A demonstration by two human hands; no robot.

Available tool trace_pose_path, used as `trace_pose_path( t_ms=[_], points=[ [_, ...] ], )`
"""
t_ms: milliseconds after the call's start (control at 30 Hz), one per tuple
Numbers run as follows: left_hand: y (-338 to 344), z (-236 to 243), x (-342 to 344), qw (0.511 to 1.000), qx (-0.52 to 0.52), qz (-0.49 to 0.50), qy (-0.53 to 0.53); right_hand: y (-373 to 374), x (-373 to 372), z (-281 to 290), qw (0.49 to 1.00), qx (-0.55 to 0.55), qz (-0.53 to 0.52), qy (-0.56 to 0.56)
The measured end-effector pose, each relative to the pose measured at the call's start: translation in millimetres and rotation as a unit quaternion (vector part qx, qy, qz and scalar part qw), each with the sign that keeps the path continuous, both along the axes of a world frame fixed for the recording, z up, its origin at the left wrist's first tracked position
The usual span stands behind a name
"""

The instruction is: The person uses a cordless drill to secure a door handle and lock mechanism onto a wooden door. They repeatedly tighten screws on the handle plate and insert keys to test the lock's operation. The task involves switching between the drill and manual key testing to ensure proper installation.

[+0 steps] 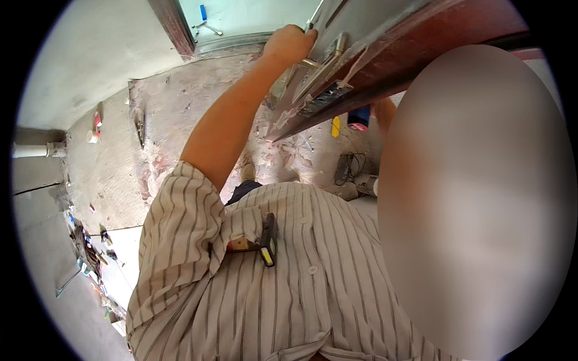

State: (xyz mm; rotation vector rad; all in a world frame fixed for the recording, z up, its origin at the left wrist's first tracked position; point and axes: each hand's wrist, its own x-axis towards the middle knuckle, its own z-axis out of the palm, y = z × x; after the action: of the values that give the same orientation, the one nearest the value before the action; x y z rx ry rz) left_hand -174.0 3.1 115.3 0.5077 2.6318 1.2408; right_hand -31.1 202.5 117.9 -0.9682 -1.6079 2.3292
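My left hand [292,45] is raised at the edge of a dark red door [385,63], its fingers curled closed. What they grip is hidden; a thin pale rod [315,13] shows just beyond them. Below the hand, a metal bar [309,62] sticks out beside a lock plate [325,63] on the door's edge. A second, darker metal plate [328,98] lies lower along the door. On the door's other side, my right hand [383,113], partly covered by a blurred patch, appears closed on a dark blue cylindrical thing [359,117] with a red end.
A yellow tag-like piece [335,126] and a black box with a cable [344,168] are on the right. Rough, stained floor [180,111] holds a metal piece [140,126] and a white cup [92,137]. A dark tool [268,240] hangs from my shirt pocket. Clutter [87,246] lines the left.
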Motion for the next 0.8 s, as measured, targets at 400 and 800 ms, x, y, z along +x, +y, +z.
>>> trace_pose_path(
  t_ms=[400, 800],
  points=[
    [-9.1, 15.2, 11.2, 0.996, -0.009, -0.032, 0.079, 61.1, -10.1, -29.9, 0.977, 0.189, 0.031, 0.092],
    [-16.2, -61.8, -53.1, 0.855, -0.135, -0.224, 0.448, 20.7, 64.7, -21.5, 0.951, 0.22, -0.204, 0.08]
  ],
)
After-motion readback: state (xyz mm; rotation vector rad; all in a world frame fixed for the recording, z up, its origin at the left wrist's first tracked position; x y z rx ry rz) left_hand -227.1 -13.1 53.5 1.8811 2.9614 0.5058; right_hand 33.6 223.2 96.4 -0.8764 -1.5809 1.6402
